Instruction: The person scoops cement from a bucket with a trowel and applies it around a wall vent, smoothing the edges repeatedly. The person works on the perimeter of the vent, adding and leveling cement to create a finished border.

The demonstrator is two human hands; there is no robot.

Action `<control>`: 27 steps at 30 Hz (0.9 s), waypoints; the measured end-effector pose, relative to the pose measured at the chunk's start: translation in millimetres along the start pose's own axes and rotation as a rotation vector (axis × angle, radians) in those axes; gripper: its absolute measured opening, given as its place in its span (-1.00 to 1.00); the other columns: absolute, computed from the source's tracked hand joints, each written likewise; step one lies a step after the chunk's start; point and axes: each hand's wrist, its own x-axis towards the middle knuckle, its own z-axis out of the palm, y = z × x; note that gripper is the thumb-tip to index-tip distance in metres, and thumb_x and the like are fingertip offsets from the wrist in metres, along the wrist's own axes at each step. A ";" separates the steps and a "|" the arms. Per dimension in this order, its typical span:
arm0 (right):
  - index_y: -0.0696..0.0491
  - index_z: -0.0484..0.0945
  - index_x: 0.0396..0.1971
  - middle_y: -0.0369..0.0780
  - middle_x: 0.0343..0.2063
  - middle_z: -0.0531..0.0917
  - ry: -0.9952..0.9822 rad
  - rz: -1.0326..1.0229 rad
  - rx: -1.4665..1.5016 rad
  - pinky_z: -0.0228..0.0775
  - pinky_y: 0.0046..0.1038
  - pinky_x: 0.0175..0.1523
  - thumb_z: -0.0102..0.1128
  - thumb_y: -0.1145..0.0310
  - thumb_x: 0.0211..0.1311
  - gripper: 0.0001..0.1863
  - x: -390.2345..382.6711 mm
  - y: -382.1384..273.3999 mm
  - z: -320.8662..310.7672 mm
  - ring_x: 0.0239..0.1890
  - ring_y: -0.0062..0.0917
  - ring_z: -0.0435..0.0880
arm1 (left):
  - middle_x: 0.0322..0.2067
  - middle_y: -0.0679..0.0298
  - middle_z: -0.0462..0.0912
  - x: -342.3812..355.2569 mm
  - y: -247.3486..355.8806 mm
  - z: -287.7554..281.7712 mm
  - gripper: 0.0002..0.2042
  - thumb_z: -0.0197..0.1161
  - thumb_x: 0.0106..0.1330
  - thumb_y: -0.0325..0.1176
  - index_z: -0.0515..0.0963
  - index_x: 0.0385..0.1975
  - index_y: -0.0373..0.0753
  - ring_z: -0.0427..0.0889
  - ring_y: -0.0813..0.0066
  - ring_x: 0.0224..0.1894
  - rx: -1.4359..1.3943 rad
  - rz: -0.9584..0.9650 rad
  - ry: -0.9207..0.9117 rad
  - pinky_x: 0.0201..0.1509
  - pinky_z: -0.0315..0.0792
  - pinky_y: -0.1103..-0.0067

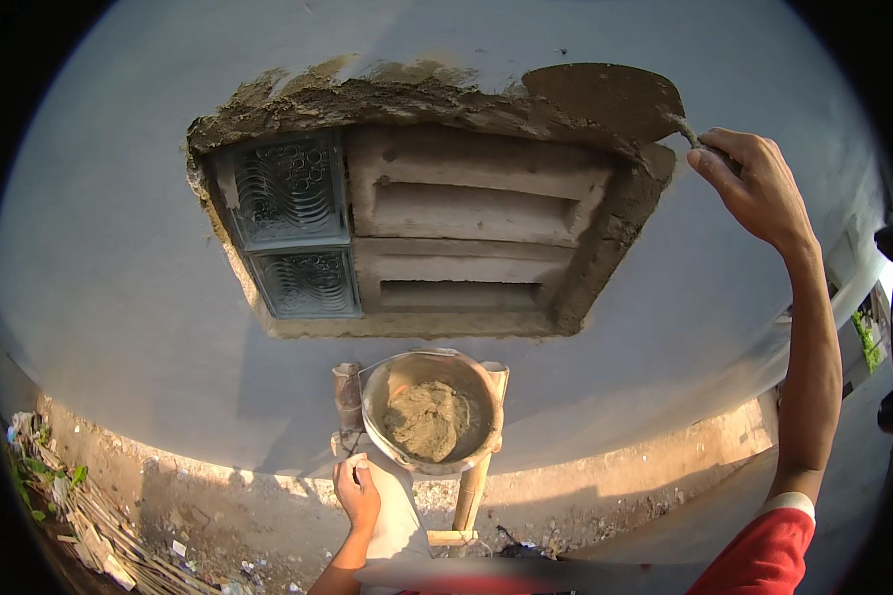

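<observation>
1. Right hand [761, 185] clamped round the handle of the trowel [605, 97]; blade lies against the upper right of the mortar band [397, 102], above the concrete vent blocks [476, 178].
2. Left hand [357, 496] low, fingers curled, near the bamboo post [347, 397]; can't tell if it grips anything.
3. Bucket [372, 424] below the opening, wet mortar [432, 421] inside.
4. Step, likely: smoothing the top edge.
5. Next move probably calls for a flat blade, steady pressure, clean corner.
</observation>
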 end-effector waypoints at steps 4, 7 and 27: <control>0.17 0.77 -0.33 -0.13 -0.60 0.64 0.054 -0.041 0.009 0.44 -0.27 -0.32 0.29 0.22 0.37 -0.70 -10.4 -2.1 -1.7 -0.57 -0.41 0.54 | -0.22 0.04 0.67 -0.3 -3.7 5.8 -0.80 0.15 0.49 -0.37 0.68 -0.14 -0.32 0.62 0.00 -0.08 0.018 0.020 0.009 0.10 0.47 0.25; 0.16 0.77 -0.32 -0.14 -0.60 0.65 -0.003 -0.100 -0.032 0.46 -0.24 -0.31 0.27 0.23 0.38 -0.71 -9.4 -1.9 11.5 -0.57 -0.39 0.55 | -0.21 0.04 0.67 -0.4 -5.5 6.1 -0.80 0.15 0.49 -0.37 0.68 -0.14 -0.32 0.61 0.01 -0.06 0.041 0.030 -0.011 0.11 0.46 0.25; 0.15 0.68 -0.13 -0.11 -0.24 0.73 -0.133 -0.170 0.297 0.60 -0.21 -0.13 0.39 0.26 0.30 -0.72 -253.5 -82.7 188.8 -0.27 -0.22 0.76 | -0.25 0.05 0.66 0.1 -5.9 -2.3 -0.81 0.22 0.47 -0.37 0.70 -0.16 -0.34 0.62 0.07 -0.12 0.077 0.091 -0.058 0.04 0.48 0.29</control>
